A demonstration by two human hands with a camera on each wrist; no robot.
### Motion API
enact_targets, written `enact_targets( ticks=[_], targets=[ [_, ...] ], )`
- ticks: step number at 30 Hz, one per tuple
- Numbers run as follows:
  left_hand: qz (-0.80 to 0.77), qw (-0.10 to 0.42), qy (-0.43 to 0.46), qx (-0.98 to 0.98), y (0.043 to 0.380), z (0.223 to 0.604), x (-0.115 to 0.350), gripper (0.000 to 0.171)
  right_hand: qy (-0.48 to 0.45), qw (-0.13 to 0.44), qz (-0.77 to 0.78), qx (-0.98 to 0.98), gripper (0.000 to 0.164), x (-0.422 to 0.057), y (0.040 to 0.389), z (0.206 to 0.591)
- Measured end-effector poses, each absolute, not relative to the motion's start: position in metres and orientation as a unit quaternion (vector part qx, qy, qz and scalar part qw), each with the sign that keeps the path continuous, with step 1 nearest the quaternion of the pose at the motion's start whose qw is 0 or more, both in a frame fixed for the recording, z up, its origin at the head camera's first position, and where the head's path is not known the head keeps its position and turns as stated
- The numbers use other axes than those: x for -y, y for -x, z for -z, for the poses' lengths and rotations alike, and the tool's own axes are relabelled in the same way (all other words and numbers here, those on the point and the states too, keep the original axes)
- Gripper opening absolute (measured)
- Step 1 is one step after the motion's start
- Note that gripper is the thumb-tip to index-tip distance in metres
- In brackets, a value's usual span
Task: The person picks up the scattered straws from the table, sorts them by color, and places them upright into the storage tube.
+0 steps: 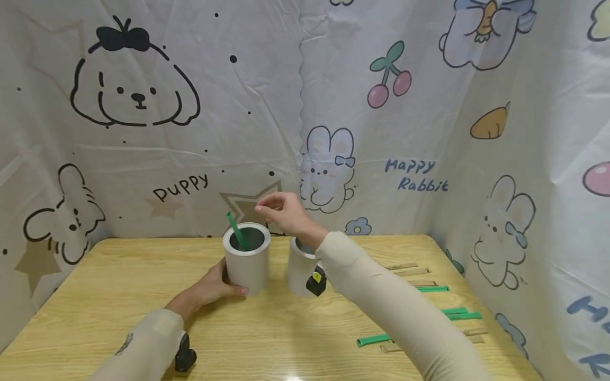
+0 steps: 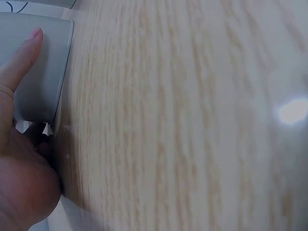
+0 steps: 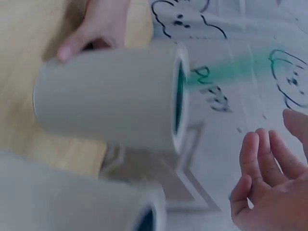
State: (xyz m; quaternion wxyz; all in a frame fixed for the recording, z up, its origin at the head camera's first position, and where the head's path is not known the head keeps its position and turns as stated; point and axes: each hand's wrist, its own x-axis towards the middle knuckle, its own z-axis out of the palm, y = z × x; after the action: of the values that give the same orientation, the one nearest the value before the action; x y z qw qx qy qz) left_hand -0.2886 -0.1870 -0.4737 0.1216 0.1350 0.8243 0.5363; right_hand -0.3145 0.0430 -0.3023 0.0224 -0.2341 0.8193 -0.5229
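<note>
My left hand grips the white cylindrical cup, and with its green stick packet apparently placed, my empty, loose-fingered right hand likely needs another green packet from its right.

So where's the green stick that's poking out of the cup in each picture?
Head: left of centre; the green stick leans out of the top of the left-hand pale cup.
Left wrist: not in it.
Right wrist: upper right, a green blur sticking out sideways from the cup's mouth.
Shared landmark: that same cup, held by the left hand, shows in all three.
</note>
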Motion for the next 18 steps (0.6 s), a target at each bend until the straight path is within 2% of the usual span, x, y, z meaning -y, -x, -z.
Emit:
enact_targets(
  ticks=[3, 8, 13, 18],
  targets=[
    [-0.54, 0.117, -0.137, -0.822, 0.288, 0.476, 0.185, 0.112, 0.246, 0.024, 0.51, -0.824, 0.029, -0.073, 0.313, 0.294],
    [-0.541, 0.117, -0.134, -0.822, 0.287, 0.474, 0.187, 0.113, 0.26, 0.061, 0.477, -0.837, 0.034, -0.133, 0.308, 0.288],
    [-0.54, 0.115, -0.138, -0.822, 0.289, 0.475, 0.186, 0.113, 0.257, 0.087, 0.458, -0.847, 0.038, -0.198, 0.3, 0.301],
    [-0.549, 0.122, -0.14, -0.815, 0.29, 0.475, 0.184, 0.112, 0.236, 0.12, 0.429, -0.864, 0.042, -0.267, 0.292, 0.333]
  ],
)
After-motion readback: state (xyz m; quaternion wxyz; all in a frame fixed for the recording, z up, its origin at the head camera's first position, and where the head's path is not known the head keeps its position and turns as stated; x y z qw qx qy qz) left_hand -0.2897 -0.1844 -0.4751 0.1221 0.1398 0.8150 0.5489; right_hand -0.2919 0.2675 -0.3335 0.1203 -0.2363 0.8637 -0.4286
